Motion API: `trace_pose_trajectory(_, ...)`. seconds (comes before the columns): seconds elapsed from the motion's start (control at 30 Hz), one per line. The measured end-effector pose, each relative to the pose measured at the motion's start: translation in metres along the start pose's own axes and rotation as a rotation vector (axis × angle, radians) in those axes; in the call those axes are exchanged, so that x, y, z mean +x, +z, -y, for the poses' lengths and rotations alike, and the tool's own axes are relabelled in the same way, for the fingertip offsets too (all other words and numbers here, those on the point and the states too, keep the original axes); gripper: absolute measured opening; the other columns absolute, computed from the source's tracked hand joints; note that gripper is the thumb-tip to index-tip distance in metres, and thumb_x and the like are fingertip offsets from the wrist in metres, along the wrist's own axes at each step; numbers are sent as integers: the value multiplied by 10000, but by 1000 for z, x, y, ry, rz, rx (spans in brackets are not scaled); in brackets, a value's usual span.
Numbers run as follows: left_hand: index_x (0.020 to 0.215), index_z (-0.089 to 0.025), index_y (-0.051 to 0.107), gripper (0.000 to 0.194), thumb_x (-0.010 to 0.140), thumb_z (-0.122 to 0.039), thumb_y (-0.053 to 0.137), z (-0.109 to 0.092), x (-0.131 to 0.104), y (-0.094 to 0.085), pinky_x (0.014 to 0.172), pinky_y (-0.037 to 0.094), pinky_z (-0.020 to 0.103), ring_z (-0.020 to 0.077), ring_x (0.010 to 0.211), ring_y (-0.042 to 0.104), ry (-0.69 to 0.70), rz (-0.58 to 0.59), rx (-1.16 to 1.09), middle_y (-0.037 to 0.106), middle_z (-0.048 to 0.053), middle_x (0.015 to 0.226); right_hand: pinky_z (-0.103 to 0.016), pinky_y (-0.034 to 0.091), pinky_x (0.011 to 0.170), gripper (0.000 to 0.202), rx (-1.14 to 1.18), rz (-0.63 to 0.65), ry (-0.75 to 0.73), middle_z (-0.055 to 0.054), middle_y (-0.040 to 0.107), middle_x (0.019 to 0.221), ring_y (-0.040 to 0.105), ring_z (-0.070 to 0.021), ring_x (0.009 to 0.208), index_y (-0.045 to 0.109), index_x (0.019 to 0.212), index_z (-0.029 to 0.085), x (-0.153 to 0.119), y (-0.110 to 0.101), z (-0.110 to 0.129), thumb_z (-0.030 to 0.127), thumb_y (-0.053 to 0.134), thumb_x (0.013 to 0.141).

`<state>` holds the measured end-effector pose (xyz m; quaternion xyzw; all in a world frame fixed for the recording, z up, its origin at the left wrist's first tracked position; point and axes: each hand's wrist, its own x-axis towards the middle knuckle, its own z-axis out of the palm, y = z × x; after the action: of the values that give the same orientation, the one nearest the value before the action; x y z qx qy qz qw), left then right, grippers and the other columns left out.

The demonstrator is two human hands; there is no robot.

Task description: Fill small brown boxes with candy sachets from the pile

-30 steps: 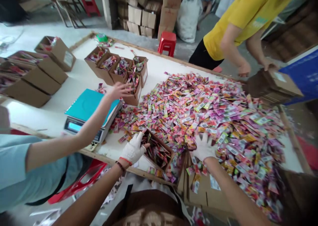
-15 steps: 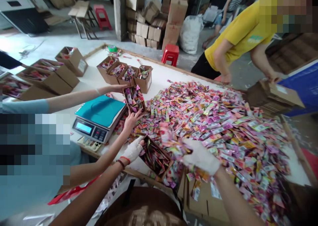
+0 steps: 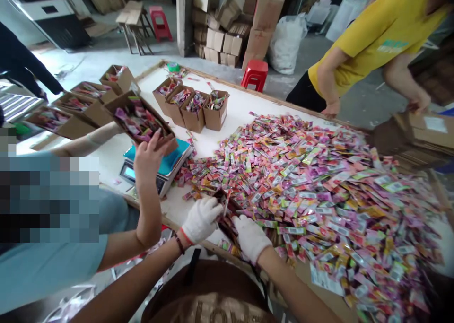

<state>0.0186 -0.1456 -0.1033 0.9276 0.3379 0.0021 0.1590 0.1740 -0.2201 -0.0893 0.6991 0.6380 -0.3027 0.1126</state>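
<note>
The gloved left hand (image 3: 202,220) touched the left side of a cardboard box (image 3: 231,206); the gloved right hand (image 3: 251,238) lay over its right side, beside heaped printed sachets (image 3: 305,190). At left, a co-worker (image 3: 67,271) in light blue held a tilted, sachet-filled carton (image 3: 170,147) above a digital scale (image 3: 183,149).

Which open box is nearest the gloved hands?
The cardboard box between the gloved left hand and right hand; the other open boxes are farther from them.
</note>
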Motion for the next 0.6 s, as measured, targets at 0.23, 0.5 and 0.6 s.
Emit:
trace_pose_trajectory(0.23,907,-88,678,271,768,-142,451,-4,42,3,687,484,374,279,843,614,3,437,53,639,178,902,-325,476,807,407,125,181,17,-163,646,1073,625,-260,965,586,1147,120,30,5,16,88,534,745)
trace_pose_trajectory(0.5,984,-226,646,276,833,-206,416,12,21,-24,845,450,294,185,951,582,172,236,-118,625,54,1015,-291,419,714,467,119,-41,163,-82,582,1058,600,-213,878,529,1189,254,-53,-4,-37,272,561,723)
trace_pose_trajectory(0.6,948,-192,667,286,846,-342,447,1,29,3,827,461,358,253,977,581,193,399,-46,637,107,1021,-277,378,672,283,73,57,106,-83,635,951,609,-192,826,607,1025,217,-50,8,-29,200,457,786)
